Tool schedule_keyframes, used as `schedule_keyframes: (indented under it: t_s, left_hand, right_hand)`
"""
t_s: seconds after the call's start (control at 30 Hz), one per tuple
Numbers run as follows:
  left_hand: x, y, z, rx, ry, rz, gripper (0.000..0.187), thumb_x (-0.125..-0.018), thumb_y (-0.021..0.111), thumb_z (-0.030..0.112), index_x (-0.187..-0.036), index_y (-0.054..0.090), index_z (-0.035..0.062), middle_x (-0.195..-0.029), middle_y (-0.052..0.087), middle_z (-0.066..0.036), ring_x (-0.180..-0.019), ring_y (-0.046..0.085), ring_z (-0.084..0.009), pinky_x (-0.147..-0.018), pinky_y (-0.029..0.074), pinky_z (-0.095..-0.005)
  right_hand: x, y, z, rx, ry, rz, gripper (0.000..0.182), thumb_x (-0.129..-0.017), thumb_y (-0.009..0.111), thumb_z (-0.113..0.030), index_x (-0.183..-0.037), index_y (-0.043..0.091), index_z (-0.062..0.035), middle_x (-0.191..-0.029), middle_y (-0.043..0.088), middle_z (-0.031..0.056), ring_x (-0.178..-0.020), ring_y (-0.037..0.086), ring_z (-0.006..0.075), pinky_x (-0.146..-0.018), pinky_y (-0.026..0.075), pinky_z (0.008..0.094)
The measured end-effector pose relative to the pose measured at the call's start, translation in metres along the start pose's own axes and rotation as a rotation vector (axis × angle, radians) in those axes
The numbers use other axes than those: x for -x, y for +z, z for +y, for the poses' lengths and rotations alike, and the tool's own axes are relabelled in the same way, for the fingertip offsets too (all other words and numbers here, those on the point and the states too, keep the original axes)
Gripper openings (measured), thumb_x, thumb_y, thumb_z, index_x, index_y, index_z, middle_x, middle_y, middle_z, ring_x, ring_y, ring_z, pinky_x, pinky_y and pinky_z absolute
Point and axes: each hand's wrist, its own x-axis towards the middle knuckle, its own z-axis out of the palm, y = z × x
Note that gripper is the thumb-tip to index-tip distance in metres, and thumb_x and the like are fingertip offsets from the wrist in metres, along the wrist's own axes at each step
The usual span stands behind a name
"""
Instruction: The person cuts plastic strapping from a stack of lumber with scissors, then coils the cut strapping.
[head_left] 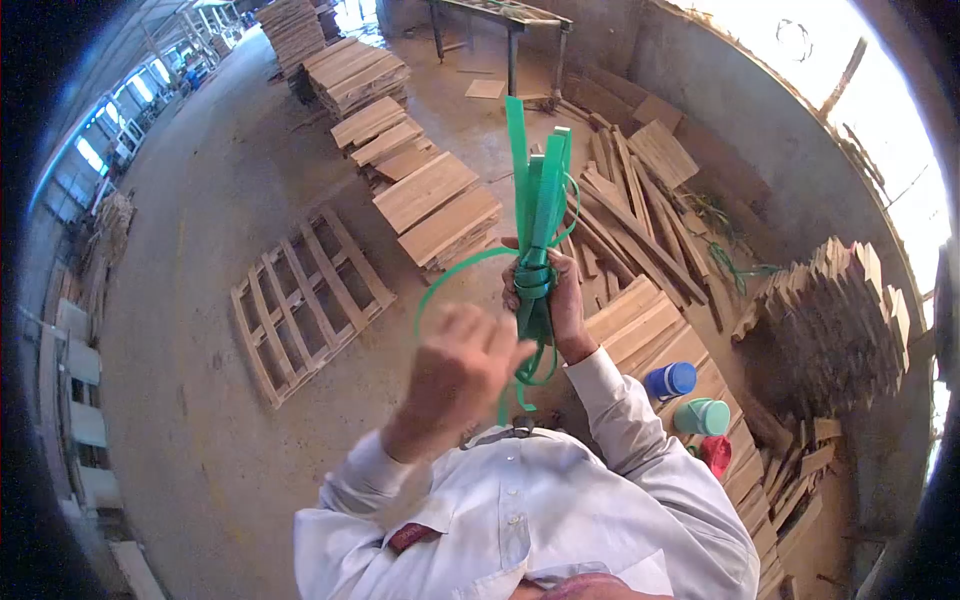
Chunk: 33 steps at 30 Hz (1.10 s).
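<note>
A bundle of green plastic strapping [540, 200] stands upright in front of my chest, with bands wound round its middle. My right hand [565, 300] grips it around the wound part, fingers wrapped behind. My left hand [455, 365], blurred by motion, is curled just left of the bundle's lower half. A loose green strap [455, 268] arcs from the wound middle to the fingers of my left hand, which appear closed on its end; the exact grip is smeared. Loops and strap ends hang below my right hand.
Stacked wooden boards [440, 205] run away ahead. A wooden pallet [310, 300] lies on the floor to the left. On planks at right stand a blue jug [670, 381] and a green jug [702, 416], near a red item [715, 455]. Scrap wood [640, 220] lies by the wall.
</note>
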Motion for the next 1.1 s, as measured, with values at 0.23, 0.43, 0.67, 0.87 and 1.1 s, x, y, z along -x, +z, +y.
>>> schedule_keyframes:
  t_s: [0.23,0.43,0.67,0.87,1.1]
  left_hand:
    - [-0.084,-0.013,-0.074,0.533,-0.122,0.33,0.052,-0.088,0.079,0.017,-0.132,0.056,0.0016,-0.104,0.065,-0.015,-0.09,0.067,-0.0305,-0.076,0.055,-0.0418]
    - [-0.088,0.014,-0.088,0.494,-0.136,0.365,0.017,-0.094,0.074,0.016,-0.096,0.066,0.0009,-0.08,0.063,-0.012,-0.067,0.066,-0.0251,-0.062,0.051,-0.0388]
    - [-0.144,-0.051,-0.147,0.771,-0.314,1.014,0.019,-0.1,0.067,0.021,-0.096,0.067,0.0021,-0.074,0.065,-0.007,-0.056,0.063,-0.0171,-0.052,0.049,-0.0356]
    - [-0.175,-0.119,-0.229,1.281,-0.363,1.008,0.021,-0.103,0.066,0.02,-0.103,0.068,-0.0006,-0.084,0.065,-0.006,-0.057,0.055,-0.0115,-0.048,0.041,-0.0269]
    - [-0.153,-0.136,-0.269,1.412,-0.444,0.894,0.022,-0.103,0.065,0.023,-0.101,0.067,0.0006,-0.076,0.056,-0.001,-0.053,0.045,-0.009,-0.045,0.033,-0.025]
  right_hand:
    - [0.0,0.006,0.005,0.061,0.202,-0.127,0.061,-0.101,0.035,-0.042,-0.144,0.052,-0.002,-0.086,0.061,0.0087,-0.067,0.059,0.021,-0.065,0.05,0.0346]
    - [0.001,-0.001,0.007,0.06,0.196,-0.212,0.06,-0.103,0.036,-0.044,-0.143,0.052,-0.0023,-0.086,0.061,0.0094,-0.066,0.06,0.021,-0.061,0.05,0.0344]
    - [0.023,0.007,0.025,0.376,0.342,-0.204,0.064,-0.107,0.044,-0.054,-0.135,0.063,0.0005,-0.08,0.062,0.0041,-0.068,0.06,0.0138,-0.062,0.049,0.0296]
    - [0.033,0.029,0.033,0.636,0.339,-0.349,0.06,-0.099,0.063,-0.054,-0.125,0.07,-0.0002,-0.084,0.059,-0.0023,-0.072,0.055,0.0099,-0.065,0.045,0.0275]
    - [0.003,0.033,0.026,0.865,0.372,-0.23,0.046,-0.088,0.077,-0.047,-0.101,0.072,-0.0038,-0.083,0.064,-0.0011,-0.075,0.057,0.0094,-0.068,0.045,0.0279]
